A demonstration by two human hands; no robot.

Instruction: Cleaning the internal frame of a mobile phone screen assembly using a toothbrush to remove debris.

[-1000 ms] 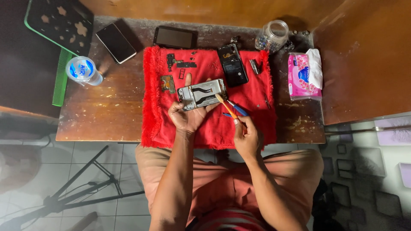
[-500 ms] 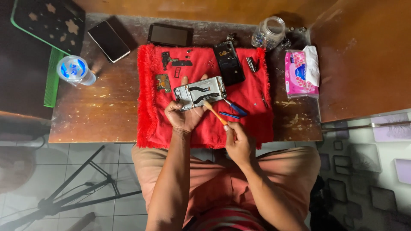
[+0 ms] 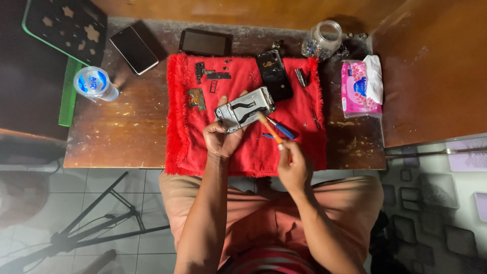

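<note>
My left hand [image 3: 222, 138] grips an opened silver phone frame [image 3: 244, 107] and holds it just above a red cloth [image 3: 177, 137] spread on a worn wooden table [image 3: 122, 127]. My right hand [image 3: 293, 165] holds an orange-handled tool [image 3: 270, 129], its tip touching the lower right edge of the frame. A blue-handled tool [image 3: 280, 129] lies on the cloth right beside the orange one. A black phone back cover [image 3: 274, 75] and small circuit parts [image 3: 197, 98] lie on the cloth above and to the left of the frame.
Two dark phones [image 3: 134, 49] [image 3: 205, 42] rest near the table's far edge. A capped plastic cup [image 3: 94, 83] stands at the left by a green comb [image 3: 68, 91]. A glass jar [image 3: 322, 39] and a pink tissue pack [image 3: 358, 87] sit at the right.
My right hand has shifted slightly, bringing the orange tool's tip from the cloth area up against the frame's edge. The left hand keeps hold of the frame.
</note>
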